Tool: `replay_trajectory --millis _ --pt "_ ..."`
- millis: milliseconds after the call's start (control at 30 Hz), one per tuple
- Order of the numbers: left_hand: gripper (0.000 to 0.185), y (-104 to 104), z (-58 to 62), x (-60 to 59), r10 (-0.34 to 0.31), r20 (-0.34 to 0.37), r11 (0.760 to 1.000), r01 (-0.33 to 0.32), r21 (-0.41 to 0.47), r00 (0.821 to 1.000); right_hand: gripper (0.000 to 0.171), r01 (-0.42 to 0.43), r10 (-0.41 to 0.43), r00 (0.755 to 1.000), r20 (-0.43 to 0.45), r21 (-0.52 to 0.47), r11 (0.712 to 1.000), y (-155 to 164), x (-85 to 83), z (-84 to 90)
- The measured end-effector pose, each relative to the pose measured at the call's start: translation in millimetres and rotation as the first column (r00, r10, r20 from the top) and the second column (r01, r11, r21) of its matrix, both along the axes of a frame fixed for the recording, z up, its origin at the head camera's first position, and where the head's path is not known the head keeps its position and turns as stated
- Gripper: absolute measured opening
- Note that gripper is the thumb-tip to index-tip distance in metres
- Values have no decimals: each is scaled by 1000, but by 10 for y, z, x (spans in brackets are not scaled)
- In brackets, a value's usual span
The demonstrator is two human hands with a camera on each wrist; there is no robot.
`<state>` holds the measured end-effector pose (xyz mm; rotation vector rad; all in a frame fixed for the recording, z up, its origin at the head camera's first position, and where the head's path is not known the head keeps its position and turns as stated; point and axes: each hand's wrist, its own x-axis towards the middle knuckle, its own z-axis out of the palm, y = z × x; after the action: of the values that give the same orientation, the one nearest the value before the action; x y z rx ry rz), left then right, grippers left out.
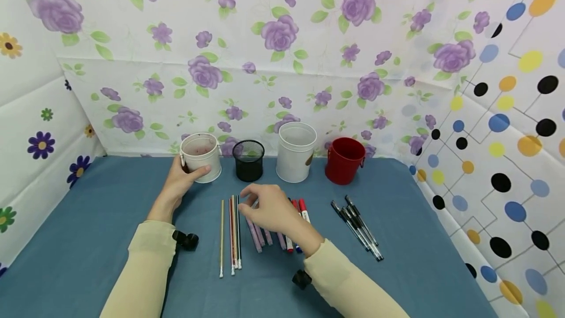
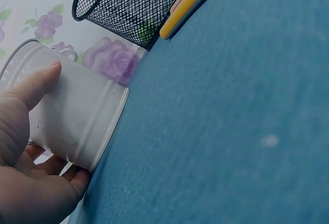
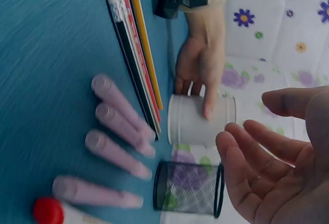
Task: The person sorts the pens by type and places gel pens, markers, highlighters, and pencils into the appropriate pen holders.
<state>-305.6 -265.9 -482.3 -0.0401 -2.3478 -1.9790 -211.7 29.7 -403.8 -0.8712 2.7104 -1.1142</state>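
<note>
My left hand (image 1: 178,185) grips the small white cup (image 1: 200,157) at the back left of the blue table; its thumb and fingers wrap the cup wall (image 2: 77,116). My right hand (image 1: 269,207) hovers with relaxed, empty fingers (image 3: 257,147) over a row of purple pens (image 1: 258,234) and above the thin pencils (image 1: 234,232). In the right wrist view the purple pens (image 3: 118,131) lie side by side beside the pencils (image 3: 134,54), with the left hand (image 3: 203,70) on the white cup (image 3: 198,118) beyond.
A black mesh cup (image 1: 248,160), a taller white cup (image 1: 296,151) and a red cup (image 1: 345,159) stand in a row at the back. Red-capped markers (image 1: 302,207) and several black pens (image 1: 357,227) lie to the right. Patterned walls enclose the table (image 1: 88,239).
</note>
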Motion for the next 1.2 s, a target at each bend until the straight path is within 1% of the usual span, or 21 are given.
replay_trajectory --millis 200,267,400,567,633,733,867,967,1100,1200 --pt "96 -19 -12 -9 10 8 1000 -9 -11 1000 10 -8 15 998 -58 117 993 -270 15 -65" --pt "96 -15 -9 -18 4 6 1000 -4 -9 1000 8 -1 13 997 -77 151 988 -338 28 -88" --pt "96 -6 22 -19 -3 9 1000 3 -4 1000 13 16 1 996 -86 198 980 -446 64 -132" --pt "96 20 125 48 -5 29 1000 5 0 1000 25 30 -20 999 -42 240 970 -567 107 -202" --pt "96 35 164 80 -9 35 1000 9 2 999 32 37 -31 999 -28 276 961 -617 125 -224" --pt "97 41 180 104 -8 40 1000 8 -1 999 41 57 -51 998 -25 331 942 -691 147 -250" --pt "97 27 145 91 -3 39 1000 3 -7 999 46 99 -66 994 -93 419 902 -771 161 -287" --pt "98 23 137 82 -3 38 1000 4 -8 999 42 118 -69 990 -121 465 878 -808 173 -317" --pt "97 41 176 99 -3 38 1000 4 -6 999 30 126 -97 992 -84 477 870 -844 203 -337" --pt "97 58 216 119 -3 40 1000 3 -3 999 27 134 -108 991 -81 493 859 -871 221 -348"
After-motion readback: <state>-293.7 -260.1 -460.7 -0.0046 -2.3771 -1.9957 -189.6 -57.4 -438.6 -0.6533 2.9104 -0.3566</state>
